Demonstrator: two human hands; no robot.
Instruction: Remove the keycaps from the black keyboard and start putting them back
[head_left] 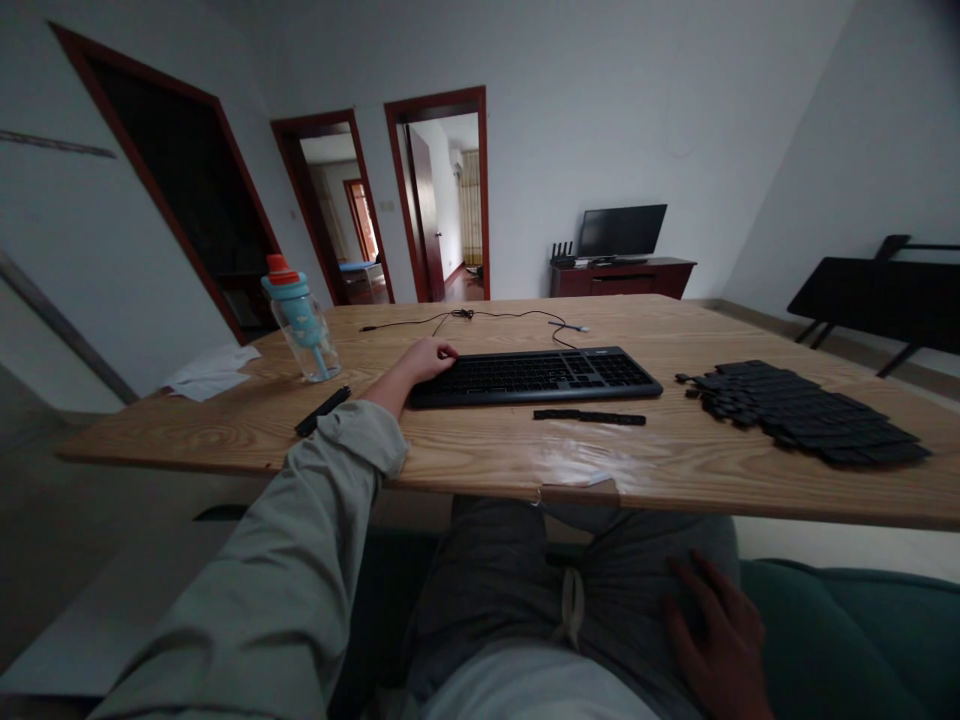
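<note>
A black keyboard (536,376) lies flat on the wooden table (450,440). At its upper left corner is my left hand (426,362), with fingers curled and pressed together. Whatever sits between those fingertips is hidden or too small to name. My right hand (716,632) rests on my right thigh below the table edge, its fingers spread and holding nothing. A short row of small black pieces (589,417) lies just in front of the keyboard. To its right, several rows of dark, key-like pieces (810,412) are laid close together.
A clear bottle with an orange and blue lid (300,320) stands at the left, beside white paper (210,372). A black stick-like object (322,410) lies near my left forearm. The thin black cable (510,314) runs behind the keyboard, near a blue, pen-like item (570,326).
</note>
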